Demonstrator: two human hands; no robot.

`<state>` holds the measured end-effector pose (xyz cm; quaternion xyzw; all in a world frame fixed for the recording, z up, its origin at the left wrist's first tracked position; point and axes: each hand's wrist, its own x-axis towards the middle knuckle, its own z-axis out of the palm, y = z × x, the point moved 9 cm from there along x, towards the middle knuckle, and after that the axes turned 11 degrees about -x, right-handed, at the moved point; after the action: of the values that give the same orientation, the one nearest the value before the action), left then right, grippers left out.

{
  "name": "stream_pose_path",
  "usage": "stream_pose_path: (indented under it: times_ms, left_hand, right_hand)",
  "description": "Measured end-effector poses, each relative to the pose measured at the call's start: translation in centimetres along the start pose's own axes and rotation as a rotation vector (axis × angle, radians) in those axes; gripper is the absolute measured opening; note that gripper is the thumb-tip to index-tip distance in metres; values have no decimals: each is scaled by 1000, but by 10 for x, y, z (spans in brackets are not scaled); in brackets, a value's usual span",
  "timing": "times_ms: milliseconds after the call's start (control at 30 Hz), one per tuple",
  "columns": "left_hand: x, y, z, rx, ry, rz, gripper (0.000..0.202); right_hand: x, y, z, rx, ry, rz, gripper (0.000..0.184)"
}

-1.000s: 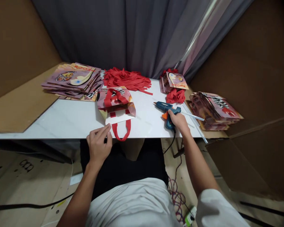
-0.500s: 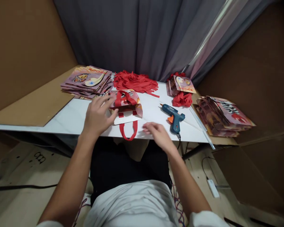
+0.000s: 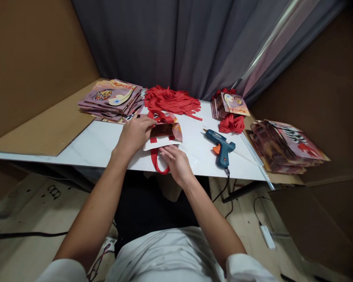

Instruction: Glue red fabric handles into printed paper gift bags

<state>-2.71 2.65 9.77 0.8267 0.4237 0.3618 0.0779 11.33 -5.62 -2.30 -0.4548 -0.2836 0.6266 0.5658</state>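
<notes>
A small printed paper bag (image 3: 178, 135) lies on the table near the front edge, its mouth gaping towards me. One red ribbon handle (image 3: 154, 158) hangs from its white flap over the table edge; another is at the back panel. My left hand (image 3: 137, 133) grips the bag at its upper left side with closed fingers, partly hiding the back handle. At the near flap, my right hand (image 3: 176, 160) has its fingers stretched out, touching the flap's edge beside the front handle. A blue glue gun (image 3: 220, 147) with an orange trigger rests to the right.
Stacked printed bags (image 3: 111, 96) stand at back left, with a heap of red ribbon strips (image 3: 172, 100) beside them. At right are a smaller bag stack (image 3: 235, 103), a red ribbon bundle (image 3: 231, 124) and another bag stack (image 3: 294, 145). Cardboard panels (image 3: 35, 58) flank the table (image 3: 106, 145).
My left hand has closed on the bag's upper left side. My right hand has moved left from the bare tabletop to the near flap. The bag's mouth now gapes wider.
</notes>
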Motion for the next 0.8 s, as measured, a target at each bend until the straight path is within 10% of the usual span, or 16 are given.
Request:
stream_pose_path:
  times_ms: [433,800]
  left_hand:
    - [-10,-5,8,-48,64,-26,36]
    - [-12,-13,6,-16,85,-50,37]
  right_hand:
    - [8,-32,34,-1096,-20,-369,31]
    - [17,-28,48,-1409,-66,-417,61]
